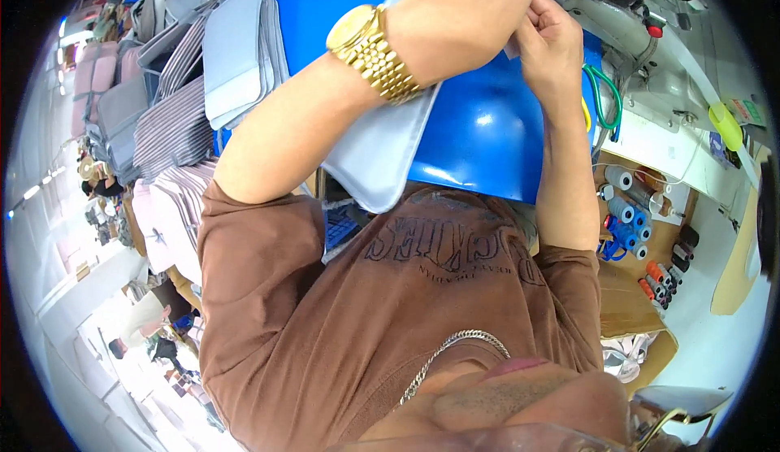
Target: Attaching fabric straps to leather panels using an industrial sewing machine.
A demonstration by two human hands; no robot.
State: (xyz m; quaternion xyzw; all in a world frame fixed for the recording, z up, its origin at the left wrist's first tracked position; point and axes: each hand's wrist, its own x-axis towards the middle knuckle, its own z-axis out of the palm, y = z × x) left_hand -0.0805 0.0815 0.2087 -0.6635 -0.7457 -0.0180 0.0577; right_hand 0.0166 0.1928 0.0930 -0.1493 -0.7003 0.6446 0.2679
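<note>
My left hand [463, 21], with a gold watch on its wrist, reaches over the blue work surface [479, 139] at the top of the view. Its fingers curl in toward my right hand [552, 49], whose thumb and forefinger are pinched together. The two hands meet beside a sewing machine [569, 5]. Something small and pale shows at the fingertips, too hidden to name. Under my left forearm lies a flat grey-blue panel [378, 159] with rounded corners; its near end overhangs the blue surface toward my shirt.
Grey-blue panels [236, 54] are stacked at the left, beside striped ones [175, 123] in piles. Close to my right wrist is a green loop [607, 98]. Thread spools [630, 216] stand at the right, above a cardboard box [642, 310].
</note>
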